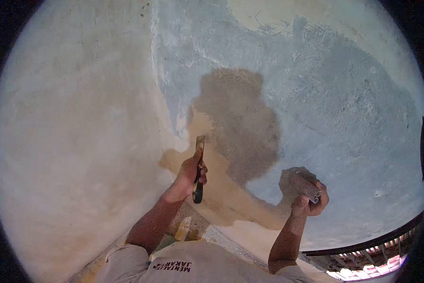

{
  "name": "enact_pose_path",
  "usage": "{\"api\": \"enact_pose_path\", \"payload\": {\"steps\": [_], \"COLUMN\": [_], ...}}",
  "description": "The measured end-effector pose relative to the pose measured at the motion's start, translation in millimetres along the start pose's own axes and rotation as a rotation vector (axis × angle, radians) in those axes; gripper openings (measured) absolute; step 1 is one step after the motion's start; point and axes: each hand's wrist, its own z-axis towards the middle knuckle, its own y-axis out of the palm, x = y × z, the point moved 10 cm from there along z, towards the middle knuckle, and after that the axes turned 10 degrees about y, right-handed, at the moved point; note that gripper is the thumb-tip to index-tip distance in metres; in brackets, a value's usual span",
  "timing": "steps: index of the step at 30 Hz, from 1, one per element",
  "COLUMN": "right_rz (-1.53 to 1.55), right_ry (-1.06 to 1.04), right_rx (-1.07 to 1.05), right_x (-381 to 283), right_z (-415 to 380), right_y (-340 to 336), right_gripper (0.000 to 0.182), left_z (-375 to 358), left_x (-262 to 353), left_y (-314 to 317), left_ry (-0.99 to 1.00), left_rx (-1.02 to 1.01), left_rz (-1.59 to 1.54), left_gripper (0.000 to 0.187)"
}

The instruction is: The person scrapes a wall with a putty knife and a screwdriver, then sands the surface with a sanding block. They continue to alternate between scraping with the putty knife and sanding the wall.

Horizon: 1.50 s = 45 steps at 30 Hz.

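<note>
My left hand (190,175) is closed around a putty knife (198,192) with a black and yellow handle. Its narrow blade points up, the tip at or close to the wall (334,127); contact is hard to tell. To the right, my right hand (315,203) grips a rolled grey sheet (307,187) that looks like sandpaper. The roll's open end faces me, and its far part lies against its own shadow on the wall. Around the putty knife the wall surface is tan and cream, with blue-grey paint further right.
A plain beige wall (80,127) meets the blue-grey one at a corner on the left. My shadow (240,122) falls across the middle. At the lower right runs a dark edge (363,244) with slatted, brightly lit openings below it.
</note>
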Motion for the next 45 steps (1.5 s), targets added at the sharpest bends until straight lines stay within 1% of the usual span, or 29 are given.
{"api": "enact_pose_path", "payload": {"steps": [2, 3, 4, 5, 6, 9, 11, 12, 14, 15, 17, 19, 21, 22, 24, 25, 26, 29, 30, 31, 33, 34, 35, 37, 38, 40, 41, 42, 45], "right_rz": [0.047, 0.088, 0.088, -0.004, -0.095, 0.025, -0.031, -0.085, -0.042, 0.003, 0.026, 0.048, -0.024, -0.021, 0.105, 0.105, 0.050, -0.009, -0.020, -0.021, 0.019, 0.021, 0.021, 0.016, -0.016, -0.048, 0.017, 0.079, 0.047], "right_ry": [0.023, 0.050, 0.050, 0.018, -0.010, -0.024, -0.017, -0.021, 0.002, 0.028, 0.064, 0.102, -0.002, -0.006, 0.032, 0.042, 0.019, -0.023, -0.032, -0.029, 0.000, -0.002, -0.019, -0.024, -0.031, -0.045, -0.013, 0.023, 0.050], "right_rx": [-0.036, -0.073, -0.067, -0.036, -0.010, -0.033, -0.004, 0.017, 0.022, 0.031, -0.015, -0.067, -0.004, -0.013, -0.045, -0.047, -0.030, 0.001, 0.011, 0.012, -0.037, -0.042, -0.011, 0.023, 0.030, 0.035, 0.019, 0.004, -0.036], "right_x": [2, 4, 7, 9, 8, 2, 4, 4, 5, 8, 9, 14, 13, 12, 4, 2, -2, -3, -4, -4, 0, 1, 3, 4, 4, 2, 1, 3, 7], "right_z": [4, 4, 1, -4, -7, -1, -5, -6, -7, -6, -3, -5, -10, -7, -1, -1, -1, 2, 0, -1, 0, 0, -2, -6, -7, -5, -2, -1, -1], "right_y": [3, 5, 1, -5, -7, -2, -5, -8, -6, -6, -4, -2, -9, -6, 4, 4, 3, 4, 3, 2, 2, 2, 0, -5, -7, -6, -1, 1, 0], "right_gripper": [0.052, 0.052, 0.052, 0.052, 0.052, 0.051, 0.052, 0.053, 0.053, 0.054, 0.054, 0.054, 0.051, 0.051, 0.049, 0.049, 0.048, 0.048, 0.048, 0.048, 0.049, 0.049, 0.049, 0.049, 0.049, 0.050, 0.051, 0.052, 0.053], "left_z": [-14, -12, -9, -6, 11, 13, 6, 3, -4, -8, -13, 3, 23, 22, 18, 14, 11, -5, -5, 2, 13, 33, 31, 16, 14, 1, -3, -2, 13], "left_x": [-5, -5, -14, -25, -16, -6, 4, 12, 25, 18, -6, -12, 17, 34, 44, 42, 43, 15, -1, -4, 8, 1, 13, 36, 38, 28, 24, 18, -2], "left_y": [-5, -2, 0, 1, 15, 10, -5, -10, -14, -13, -14, -3, 23, 25, 13, 2, -6, -15, -14, -9, 18, 10, 11, 4, -3, -10, -11, -9, 1], "left_ry": [0.031, 0.037, -0.025, -0.089, -0.022, -0.080, -0.099, -0.016, 0.155, 0.162, 0.043, 0.043, 0.157, 0.207, 0.156, 0.103, 0.174, 0.190, 0.101, 0.099, 0.123, 0.148, 0.150, 0.120, 0.148, 0.150, 0.157, 0.157, 0.134], "left_rx": [0.033, 0.031, 0.030, 0.030, -0.038, -0.040, 0.023, 0.017, -0.004, -0.006, 0.039, -0.010, -0.072, -0.069, -0.030, 0.001, 0.013, 0.002, 0.032, 0.032, -0.047, -0.052, -0.050, -0.007, 0.002, -0.002, -0.006, -0.009, -0.028], "left_rz": [0.141, 0.147, 0.139, 0.130, 0.069, 0.147, 0.202, 0.195, 0.223, 0.220, 0.247, 0.281, 0.217, 0.242, 0.251, 0.266, 0.342, 0.385, 0.341, 0.343, 0.250, 0.178, 0.176, 0.342, 0.324, 0.379, 0.432, 0.433, 0.357], "left_gripper": [0.044, 0.044, 0.044, 0.044, 0.044, 0.043, 0.042, 0.042, 0.043, 0.043, 0.043, 0.042, 0.043, 0.044, 0.044, 0.044, 0.043, 0.043, 0.043, 0.043, 0.041, 0.041, 0.041, 0.041, 0.041, 0.041, 0.041, 0.041, 0.042]}}
